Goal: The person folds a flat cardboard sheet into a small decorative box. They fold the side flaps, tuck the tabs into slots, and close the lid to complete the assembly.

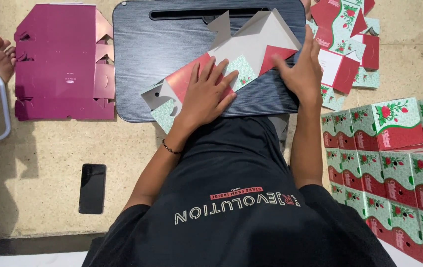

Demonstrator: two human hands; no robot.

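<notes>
A dark lap-desk worktop (172,54) sits on the floor and carries a flat printed carton blank (231,64), red and green with a grey inner face. It looks light, thin and stiff, likely creasing along its scored folds. The left hand (206,94) presses flat, fingers spread, on its middle; the right hand (300,74) pins the right flap, neither grip clenched.

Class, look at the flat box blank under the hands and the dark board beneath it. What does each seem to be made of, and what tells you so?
Box blank: likely thin printed cardboard, grey unprinted inside, sharply creased flaps. Dark board: possibly laminate or plastic, fine matte grain lines, cut handle slot.
</notes>
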